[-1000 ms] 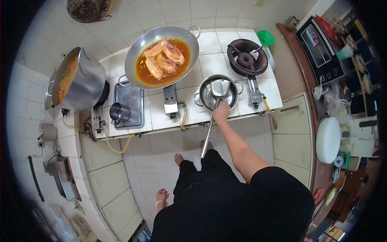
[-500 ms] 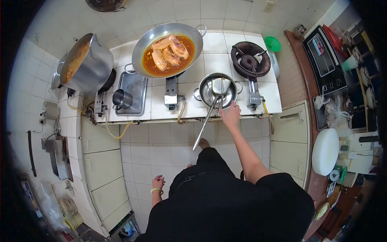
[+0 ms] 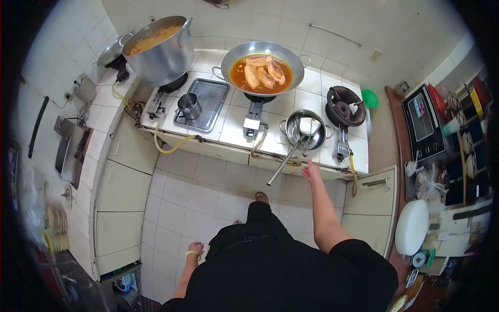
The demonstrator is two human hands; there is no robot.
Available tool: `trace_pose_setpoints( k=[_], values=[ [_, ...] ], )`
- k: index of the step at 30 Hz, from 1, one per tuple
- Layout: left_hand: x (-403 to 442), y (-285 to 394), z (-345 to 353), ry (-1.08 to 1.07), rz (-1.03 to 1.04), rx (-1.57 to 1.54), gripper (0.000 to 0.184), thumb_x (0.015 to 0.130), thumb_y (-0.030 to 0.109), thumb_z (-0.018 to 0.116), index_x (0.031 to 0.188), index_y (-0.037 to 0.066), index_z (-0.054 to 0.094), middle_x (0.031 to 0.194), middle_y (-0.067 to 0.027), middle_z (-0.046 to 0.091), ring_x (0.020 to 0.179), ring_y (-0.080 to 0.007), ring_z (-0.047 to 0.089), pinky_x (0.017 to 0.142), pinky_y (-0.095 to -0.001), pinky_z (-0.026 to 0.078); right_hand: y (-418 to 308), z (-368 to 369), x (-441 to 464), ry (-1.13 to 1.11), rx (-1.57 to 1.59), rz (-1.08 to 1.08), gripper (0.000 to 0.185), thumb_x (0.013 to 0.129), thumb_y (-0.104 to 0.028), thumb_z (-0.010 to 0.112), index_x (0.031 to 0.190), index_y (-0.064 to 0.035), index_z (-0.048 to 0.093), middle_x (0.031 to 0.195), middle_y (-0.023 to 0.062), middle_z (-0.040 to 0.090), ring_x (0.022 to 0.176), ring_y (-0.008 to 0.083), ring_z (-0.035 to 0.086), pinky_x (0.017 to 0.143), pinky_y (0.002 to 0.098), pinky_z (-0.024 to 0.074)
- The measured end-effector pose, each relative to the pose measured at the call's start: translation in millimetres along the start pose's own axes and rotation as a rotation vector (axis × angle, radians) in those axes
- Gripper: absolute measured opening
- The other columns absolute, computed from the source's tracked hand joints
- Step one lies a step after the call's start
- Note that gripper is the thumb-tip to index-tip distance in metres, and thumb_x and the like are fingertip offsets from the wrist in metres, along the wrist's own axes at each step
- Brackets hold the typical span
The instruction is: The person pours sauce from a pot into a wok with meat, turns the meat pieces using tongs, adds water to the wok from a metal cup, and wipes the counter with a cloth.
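My right hand point(image 3: 312, 171) hangs just in front of the counter edge, fingers apart and touching nothing. Just beyond it stands a small two-handled steel pot point(image 3: 318, 140), with a ladle point(image 3: 285, 165) resting in it, its long handle sticking out over the edge toward me. My left hand point(image 3: 195, 249), with a bracelet at the wrist, hangs low beside my body over the floor; its fingers are loosely curled and nothing shows in them. Behind the pot, to the left, a wide wok point(image 3: 244, 52) holds pieces of meat point(image 3: 265, 72) in reddish-brown liquid.
A tall pot point(image 3: 167, 61) of orange-brown food stands at the back left. Beside it a metal cup point(image 3: 190, 107) sits on a tray point(image 3: 207, 118). A bare burner point(image 3: 344, 106) and green bowl point(image 3: 370, 99) are at right, near a black oven point(image 3: 423, 122).
My right hand has let go of the ladle and drawn back from the pot. The ladle now leans in the pot unheld. The view has turned, shifting the counter to the right.
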State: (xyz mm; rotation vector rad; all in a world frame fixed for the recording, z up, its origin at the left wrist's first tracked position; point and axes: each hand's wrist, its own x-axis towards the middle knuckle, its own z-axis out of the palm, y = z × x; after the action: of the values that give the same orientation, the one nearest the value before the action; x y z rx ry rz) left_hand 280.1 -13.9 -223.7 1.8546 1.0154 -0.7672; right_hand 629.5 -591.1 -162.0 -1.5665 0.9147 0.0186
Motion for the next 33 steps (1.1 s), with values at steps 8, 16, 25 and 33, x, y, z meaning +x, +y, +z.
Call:
trace_pose_setpoints(
  k=[8, 16, 25, 33],
  values=[
    [-24, 5, -5, 0.092, -0.140, -0.339, 0.019, 0.082, 0.011, 0.061, 0.098, 0.002, 0.060, 0.067, -0.0077, 0.061, 0.048, -0.0176, 0.060, 0.039, -0.0281, 0.045, -21, 30, 60, 0.044, 0.174, 0.172, 0.039, 0.085, -0.030, 0.061, 0.091, 0.0066, 0.048, 0.071, 0.0174, 0.056, 0.047, 0.0248, 0.056, 0.037, 0.0316, 0.0490],
    [-4, 92, 33, 0.063, -0.073, -0.303, 0.027, 0.082, 0.016, 0.062, 0.105, 0.002, 0.060, 0.074, -0.0099, 0.064, 0.053, -0.0184, 0.062, 0.043, -0.0269, 0.047, -39, 16, 55, -0.027, 0.183, 0.109, 0.031, 0.083, -0.025, 0.064, 0.083, 0.0035, 0.053, 0.064, 0.0107, 0.056, 0.043, 0.0176, 0.055, 0.036, 0.0263, 0.0466],
    [41, 187, 16, 0.032, 0.122, -0.126, 0.030, 0.081, 0.020, 0.063, 0.106, 0.003, 0.061, 0.080, -0.0129, 0.067, 0.062, -0.0170, 0.065, 0.051, -0.0273, 0.050, -96, -33, 27, -0.293, 0.399, 0.217, 0.023, 0.091, -0.017, 0.052, 0.089, 0.0049, 0.054, 0.069, 0.0044, 0.047, 0.052, 0.0098, 0.038, 0.042, 0.0200, 0.0302],
    [116, 199, -51, -0.049, 0.024, -0.149, 0.029, 0.081, 0.018, 0.064, 0.106, 0.004, 0.062, 0.078, -0.0109, 0.065, 0.057, -0.0163, 0.063, 0.049, -0.0277, 0.050, -168, -44, -84, -0.530, 0.540, 0.131, 0.030, 0.089, -0.022, 0.054, 0.099, 0.0059, 0.055, 0.067, -0.0003, 0.043, 0.048, 0.0083, 0.035, 0.042, 0.0199, 0.0261]
  ],
)
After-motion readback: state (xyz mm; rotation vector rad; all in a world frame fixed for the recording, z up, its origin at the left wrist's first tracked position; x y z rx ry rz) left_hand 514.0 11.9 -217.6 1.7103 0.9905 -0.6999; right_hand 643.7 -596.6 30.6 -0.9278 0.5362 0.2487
